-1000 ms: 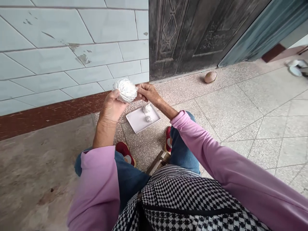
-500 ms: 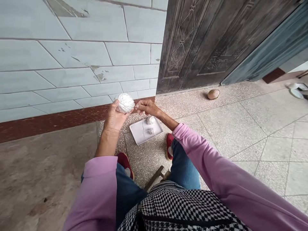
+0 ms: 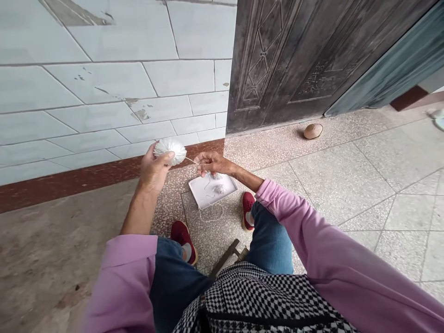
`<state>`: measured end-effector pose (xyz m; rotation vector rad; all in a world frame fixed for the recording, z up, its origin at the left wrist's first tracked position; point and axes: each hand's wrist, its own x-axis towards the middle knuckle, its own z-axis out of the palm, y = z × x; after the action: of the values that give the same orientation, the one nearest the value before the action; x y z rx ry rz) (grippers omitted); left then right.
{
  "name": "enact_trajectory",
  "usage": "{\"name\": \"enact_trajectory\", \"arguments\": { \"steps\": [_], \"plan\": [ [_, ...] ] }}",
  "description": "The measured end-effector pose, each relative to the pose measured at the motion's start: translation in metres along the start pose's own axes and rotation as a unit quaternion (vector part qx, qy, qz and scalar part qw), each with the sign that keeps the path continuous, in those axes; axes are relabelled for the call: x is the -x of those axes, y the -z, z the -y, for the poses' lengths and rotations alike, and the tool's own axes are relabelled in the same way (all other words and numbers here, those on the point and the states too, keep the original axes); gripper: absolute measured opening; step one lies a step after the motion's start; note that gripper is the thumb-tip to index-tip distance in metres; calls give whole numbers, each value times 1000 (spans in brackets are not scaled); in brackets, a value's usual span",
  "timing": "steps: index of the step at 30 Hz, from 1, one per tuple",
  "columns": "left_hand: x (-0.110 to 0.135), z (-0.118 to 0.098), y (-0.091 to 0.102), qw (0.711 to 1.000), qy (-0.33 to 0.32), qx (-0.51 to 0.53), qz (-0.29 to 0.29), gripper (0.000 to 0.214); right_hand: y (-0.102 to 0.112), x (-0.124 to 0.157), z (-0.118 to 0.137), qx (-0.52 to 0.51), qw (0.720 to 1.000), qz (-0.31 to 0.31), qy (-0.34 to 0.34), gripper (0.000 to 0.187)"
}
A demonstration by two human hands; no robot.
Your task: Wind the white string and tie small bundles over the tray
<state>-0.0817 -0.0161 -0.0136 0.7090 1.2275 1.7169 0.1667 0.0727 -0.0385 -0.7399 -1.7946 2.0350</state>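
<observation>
A large ball of white yarn (image 3: 170,149) is gripped in my left hand (image 3: 154,171), thumb across its near side. From the ball a short stretch of yarn strand (image 3: 190,160) runs to my right hand (image 3: 211,163), which pinches it between closed fingers. Below my right hand a shallow white tray (image 3: 203,198) lies on the floor. In it rest two smaller white yarn balls, the nearer ball (image 3: 219,188) in full view and the farther ball (image 3: 218,176) partly hidden by my hand. Loose yarn (image 3: 212,219) trails over the tray's near edge onto the floor.
My red shoes (image 3: 181,233) stand either side of the tray's near end. A wooden stool part (image 3: 225,259) shows between my legs. Ahead are a tiled wall (image 3: 187,37) and a dark carved door (image 3: 277,69); a brownish rounded object (image 3: 313,131) lies by the door.
My left hand has moved left and turned the yarn ball, thumb now across it. The strand between my hands is longer. A loop of yarn now lies on the floor before the tray.
</observation>
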Motion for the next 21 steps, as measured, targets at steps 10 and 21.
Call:
{"name": "enact_trajectory", "arguments": {
  "steps": [10, 21],
  "plan": [
    [4, -10, -19, 997, 2, 62, 51, 76, 7, -22, 27, -31, 996, -80, 40, 60],
    [-5, -5, 3, 996, -31, -71, -33, 85, -57, -10, 17, 85, 992, -2, 98, 27]
  ]
}}
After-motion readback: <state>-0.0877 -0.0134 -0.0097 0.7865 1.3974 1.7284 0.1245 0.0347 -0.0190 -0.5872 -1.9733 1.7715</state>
